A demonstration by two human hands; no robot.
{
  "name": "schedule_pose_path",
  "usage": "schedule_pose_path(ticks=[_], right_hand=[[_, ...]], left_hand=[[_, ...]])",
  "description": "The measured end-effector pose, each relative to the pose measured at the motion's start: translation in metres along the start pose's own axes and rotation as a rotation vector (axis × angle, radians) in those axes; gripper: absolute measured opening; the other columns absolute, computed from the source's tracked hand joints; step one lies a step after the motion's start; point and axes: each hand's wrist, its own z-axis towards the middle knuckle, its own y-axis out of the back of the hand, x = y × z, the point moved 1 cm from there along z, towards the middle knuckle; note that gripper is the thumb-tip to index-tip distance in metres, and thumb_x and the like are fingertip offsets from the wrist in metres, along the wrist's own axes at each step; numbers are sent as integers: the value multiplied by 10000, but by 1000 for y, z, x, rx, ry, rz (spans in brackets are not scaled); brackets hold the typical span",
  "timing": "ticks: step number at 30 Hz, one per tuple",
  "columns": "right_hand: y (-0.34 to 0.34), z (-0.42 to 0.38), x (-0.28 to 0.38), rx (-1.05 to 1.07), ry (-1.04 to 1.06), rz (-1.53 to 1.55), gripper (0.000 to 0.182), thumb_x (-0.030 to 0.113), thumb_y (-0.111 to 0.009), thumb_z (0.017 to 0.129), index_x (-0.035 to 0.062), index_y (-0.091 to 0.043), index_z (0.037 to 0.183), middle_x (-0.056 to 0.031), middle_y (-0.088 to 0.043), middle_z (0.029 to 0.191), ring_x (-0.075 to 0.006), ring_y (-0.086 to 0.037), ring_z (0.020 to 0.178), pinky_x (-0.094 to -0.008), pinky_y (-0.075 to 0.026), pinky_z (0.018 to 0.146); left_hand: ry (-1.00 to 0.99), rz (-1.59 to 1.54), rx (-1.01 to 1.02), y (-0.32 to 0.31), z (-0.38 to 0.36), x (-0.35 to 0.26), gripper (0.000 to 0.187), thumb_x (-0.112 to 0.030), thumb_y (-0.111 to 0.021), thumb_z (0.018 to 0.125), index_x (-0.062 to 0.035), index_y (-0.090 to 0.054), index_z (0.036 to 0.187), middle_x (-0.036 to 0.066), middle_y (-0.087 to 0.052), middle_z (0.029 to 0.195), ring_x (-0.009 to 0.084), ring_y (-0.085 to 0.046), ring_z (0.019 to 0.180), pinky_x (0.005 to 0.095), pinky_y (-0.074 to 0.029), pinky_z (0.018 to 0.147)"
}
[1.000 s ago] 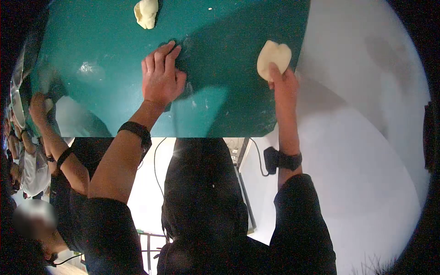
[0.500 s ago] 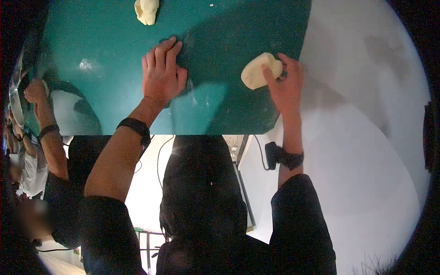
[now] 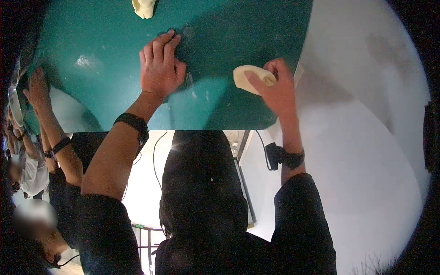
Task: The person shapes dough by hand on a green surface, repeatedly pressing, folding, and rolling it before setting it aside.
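Note:
Near the right edge of the green table (image 3: 123, 110), my right hand (image 3: 275, 89) grips a flat, pale piece of dough (image 3: 243, 79), the thumb on top of it and the fingers curled at its right edge. My left hand (image 3: 161, 66) rests on the table left of the middle, back upward, fingers loosely apart and bent over the surface. Nothing shows in it; what lies under the palm is hidden. Beyond it, at the top edge of the view, sits a second lump of dough (image 3: 145, 7).
A co-worker's hand (image 3: 39, 89) and arms reach over the table's left side. White powder (image 3: 87, 62) is smeared on the green surface. A pale wall (image 3: 357, 137) stands close along the right. Further people are at the far left.
My right hand has turned and moved the dough a little left, its fingers curling more at the edge. My left hand barely shifted. The co-worker's hand has opened out.

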Motion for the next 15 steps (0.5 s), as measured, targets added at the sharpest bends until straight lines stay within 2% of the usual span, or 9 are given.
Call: schedule_pose_path(ticks=[2,5,11,15], right_hand=[[-16,-4,5,-23,-90,114,475,402,-893,831,53,-572,854,-94,-613,822,-218,-618,715,-391,-511,635],[-35,-9,20,-53,-128,120,468,420,-875,849,57,-579,864,-74,-607,730,-207,-615,629,-378,-503,578],[-43,3,29,-227,-55,153,378,350,-849,860,65,-602,862,-108,-644,755,-280,-661,654,-410,-524,606],[-27,15,33,-214,1,-130,322,304,-834,837,77,-607,857,-121,-639,785,-322,-669,716,-454,-539,654]], left_hand=[[-15,-32,-2,-1,-1,1,584,-180,-591,843,-76,-550,1416,129,-538,1470,382,-529,1243,551,-420,1074],[-5,-12,-24,0,0,-1,575,-161,-638,782,-72,-600,1350,100,-565,1420,345,-536,1240,509,-432,1052],[-5,-12,-27,0,1,-3,564,-157,-631,773,-71,-616,1330,94,-578,1411,342,-546,1236,502,-438,1051],[7,-5,-19,4,4,-6,560,-157,-624,777,-72,-617,1331,98,-576,1416,337,-546,1254,503,-437,1059]])
